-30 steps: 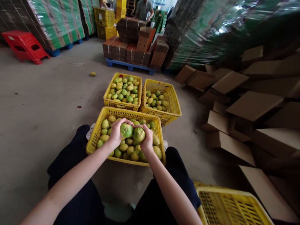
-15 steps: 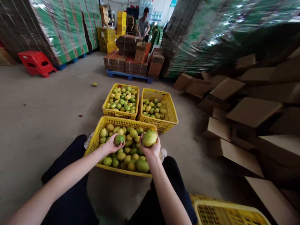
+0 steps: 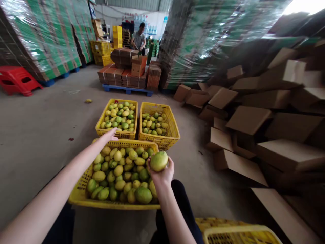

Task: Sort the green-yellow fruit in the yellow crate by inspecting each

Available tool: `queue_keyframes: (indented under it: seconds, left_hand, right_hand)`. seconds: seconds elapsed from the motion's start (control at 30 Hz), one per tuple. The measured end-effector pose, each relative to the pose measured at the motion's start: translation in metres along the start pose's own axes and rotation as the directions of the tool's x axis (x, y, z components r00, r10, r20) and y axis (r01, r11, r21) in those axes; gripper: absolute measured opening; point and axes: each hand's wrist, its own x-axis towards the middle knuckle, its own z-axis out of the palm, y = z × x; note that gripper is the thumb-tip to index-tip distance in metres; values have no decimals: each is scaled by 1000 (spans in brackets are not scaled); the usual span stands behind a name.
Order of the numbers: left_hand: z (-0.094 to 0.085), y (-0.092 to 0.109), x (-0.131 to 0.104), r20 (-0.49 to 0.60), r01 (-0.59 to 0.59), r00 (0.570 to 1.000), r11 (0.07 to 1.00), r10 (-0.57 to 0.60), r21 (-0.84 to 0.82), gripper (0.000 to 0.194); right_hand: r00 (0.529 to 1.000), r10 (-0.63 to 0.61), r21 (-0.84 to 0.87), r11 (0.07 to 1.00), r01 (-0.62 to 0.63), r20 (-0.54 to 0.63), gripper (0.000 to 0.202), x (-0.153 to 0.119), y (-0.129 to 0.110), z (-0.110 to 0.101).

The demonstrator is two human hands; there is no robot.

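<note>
My left hand (image 3: 110,135) is stretched out over the far left rim of the near yellow crate (image 3: 114,205), close to the back left crate (image 3: 116,135). Its fingers are extended and no fruit shows in it. My right hand (image 3: 164,173) holds a large yellow-green fruit (image 3: 159,161) above the near crate's right side, palm up with fingers around it. Many green and yellow fruits (image 3: 120,184) fill the near crate. The back left crate is also full of them, while the back right crate (image 3: 172,127) holds fewer, gathered toward its left side.
Cardboard boxes (image 3: 248,118) are piled on the right. Another yellow crate (image 3: 238,230) stands at the lower right. Behind are a blue pallet (image 3: 128,90) with flattened cartons and a seated person (image 3: 139,39). A red stool (image 3: 19,79) stands left; one fruit (image 3: 88,101) lies on the floor.
My left hand has moved forward and left from over the near crate, and the green fruit is no longer seen in it. My right hand still holds its fruit. The view has shifted.
</note>
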Motion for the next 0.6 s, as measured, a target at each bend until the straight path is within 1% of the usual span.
queue_keyframes:
  seconds: [0.07,0.13,0.17,0.2,0.23,0.27,0.3,0.33,0.37,0.43,0.47,0.5,0.53,0.57,0.6]
  left_hand:
    - [-10,-24,-24,62,62,996,994,-68,86,53]
    - [-24,-46,-53,151,98,980,972,-132,215,44]
    - [-32,-56,-69,201,102,965,947,-169,306,40]
    - [-39,-65,-84,265,72,943,901,-201,428,38]
    - [-46,-74,-99,293,55,930,871,-223,488,37]
    - [-51,-82,-113,316,33,920,850,-232,527,38]
    - [-56,-90,-125,334,8,915,839,-226,544,40]
    - [-59,-98,-136,349,-16,914,841,-208,541,42]
    - [-62,-104,-146,366,-37,910,842,-193,538,44]
    - [-68,-115,-160,421,-89,892,851,-163,518,50]
    - [-70,-118,-164,452,-105,878,860,-155,499,54]
    - [-73,-121,-167,482,-114,863,872,-151,475,57]
    - [-77,-122,-168,502,-112,853,886,-147,449,60]
    - [-80,-124,-168,500,-98,855,900,-142,424,63]
    - [-84,-125,-167,478,-82,868,911,-134,405,64]
  right_hand:
    - [1000,-2,-34,999,2,-3,29,-4,7,2]
    - [1000,24,-91,996,-24,0,25,-7,21,3]
    - [998,66,-131,989,-66,-1,24,-9,31,1]
    - [992,129,-177,976,-128,-9,22,-11,43,-2]
    - [978,206,-232,950,-207,-29,22,-14,56,-7]
    - [952,299,-290,907,-304,-63,23,-18,69,-14]
    - [916,386,-336,853,-399,-108,24,-23,82,-23]
    - [873,458,-370,791,-487,-171,25,-28,95,-32]
    - [819,528,-401,716,-572,-224,28,-34,104,-42]
    - [750,595,-447,609,-655,-289,30,-43,113,-56]
    - [734,602,-498,554,-667,-313,31,-45,110,-57]
    - [733,600,-546,516,-660,-320,30,-44,102,-54]
    - [776,558,-600,524,-605,-295,30,-40,90,-44]
    - [820,515,-611,573,-546,-251,29,-33,74,-30]
    - [875,446,-629,631,-455,-186,28,-23,55,-12]
